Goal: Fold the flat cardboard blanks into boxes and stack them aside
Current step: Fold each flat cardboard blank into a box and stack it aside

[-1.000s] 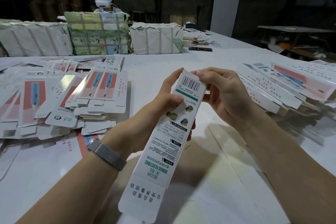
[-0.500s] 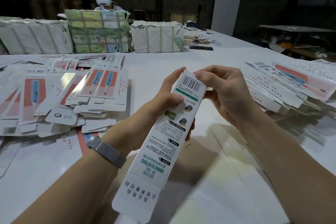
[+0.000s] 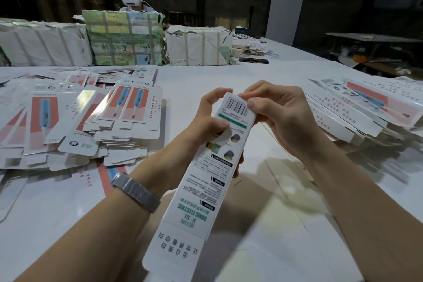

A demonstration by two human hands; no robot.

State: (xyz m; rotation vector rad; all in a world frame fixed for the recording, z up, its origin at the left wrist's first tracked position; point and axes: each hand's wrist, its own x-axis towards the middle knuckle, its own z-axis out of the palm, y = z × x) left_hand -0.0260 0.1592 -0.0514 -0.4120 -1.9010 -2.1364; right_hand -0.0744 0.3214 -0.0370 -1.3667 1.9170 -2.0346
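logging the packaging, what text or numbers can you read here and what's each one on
"SONIC ELECTRIC": held box, upside down to the camera.
"X·SL": same box, beside that line.
Barcode: box's far end, digits unreadable.
Chinese characters: open near flap, small panels too fine to read.
"QF": flat blanks, left pile.
Folded boxes, right pile: print blurred.

A wide white counter stretches ahead of you. To your left, a loose heap of flat blanks lies spread on it, printed sides up. To your right sits a pile of folded boxes. Along the far edge stand taped paper-wrapped bundles, with a dark flat object and scattered papers just beside them.
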